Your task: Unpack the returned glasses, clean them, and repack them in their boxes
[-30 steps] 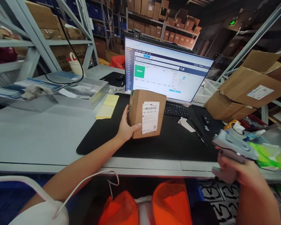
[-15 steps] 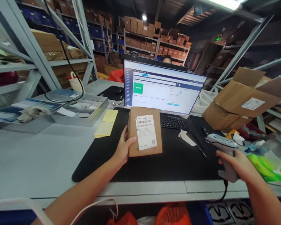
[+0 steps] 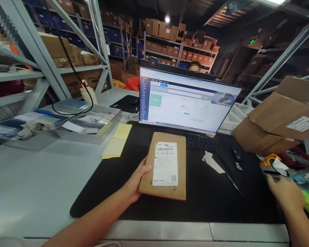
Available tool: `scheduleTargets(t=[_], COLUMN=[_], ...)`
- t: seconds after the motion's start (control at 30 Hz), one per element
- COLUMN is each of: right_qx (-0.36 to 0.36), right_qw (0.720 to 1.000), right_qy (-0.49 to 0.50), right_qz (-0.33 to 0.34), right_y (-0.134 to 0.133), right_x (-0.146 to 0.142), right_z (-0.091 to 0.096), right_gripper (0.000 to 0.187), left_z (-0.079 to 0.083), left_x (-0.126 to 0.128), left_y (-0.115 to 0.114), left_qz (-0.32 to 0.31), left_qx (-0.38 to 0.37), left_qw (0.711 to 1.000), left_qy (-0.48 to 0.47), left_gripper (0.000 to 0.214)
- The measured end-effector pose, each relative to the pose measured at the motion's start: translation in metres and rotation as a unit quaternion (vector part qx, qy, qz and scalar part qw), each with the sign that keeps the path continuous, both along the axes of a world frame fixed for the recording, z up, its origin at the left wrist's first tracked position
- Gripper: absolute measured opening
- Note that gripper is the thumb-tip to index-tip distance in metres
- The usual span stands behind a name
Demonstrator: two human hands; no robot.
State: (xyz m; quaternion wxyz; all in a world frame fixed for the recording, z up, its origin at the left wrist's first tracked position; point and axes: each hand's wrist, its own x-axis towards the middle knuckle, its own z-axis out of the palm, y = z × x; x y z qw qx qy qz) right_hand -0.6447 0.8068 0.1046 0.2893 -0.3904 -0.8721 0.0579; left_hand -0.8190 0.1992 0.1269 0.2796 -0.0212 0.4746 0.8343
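A brown cardboard box [image 3: 181,164] lies flat on the black desk mat [image 3: 208,199], with its white shipping label [image 3: 165,164] facing up. My left hand [image 3: 136,180] grips the box's left edge, thumb on top. My right hand [image 3: 285,193] hovers at the mat's right edge, next to an orange tape dispenser [image 3: 270,161] and some green packaging. It is smeared by motion and I cannot make out its fingers; no scanner shows in it.
A monitor [image 3: 185,99] and keyboard [image 3: 195,139] stand behind the box. A crumpled paper [image 3: 211,161], a pen [image 3: 233,185] and a mouse [image 3: 235,152] lie to its right. Open cartons [image 3: 273,120] lean at right. A metal tray [image 3: 103,128] and yellow sheets [image 3: 117,140] sit at left.
The box has tipped from standing to lying flat, label up, still in my left hand. My right hand held a grey scanner before; now the scanner is out of sight and the hand is further right.
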Motion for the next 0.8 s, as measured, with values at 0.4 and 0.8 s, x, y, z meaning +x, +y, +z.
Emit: scheduleTargets(t=[0.4,0.8], right_qx=[-0.006,-0.003], right_qw=[0.990,0.997], right_qy=[-0.052,-0.013], right_qz=[0.128,0.079], right_y=[0.004,0.025], right_x=[-0.160,-0.160], right_z=[-0.044,-0.072], right_gripper=[0.053,0.056], left_z=[-0.009,-0.010], left_x=[0.005,-0.001], left_y=[0.002,0.005], left_qz=[-0.080,-0.078], left_qx=[-0.061,-0.102], left_qw=[0.995,0.991], left_qy=[0.008,-0.032], left_gripper=[0.089,0.085])
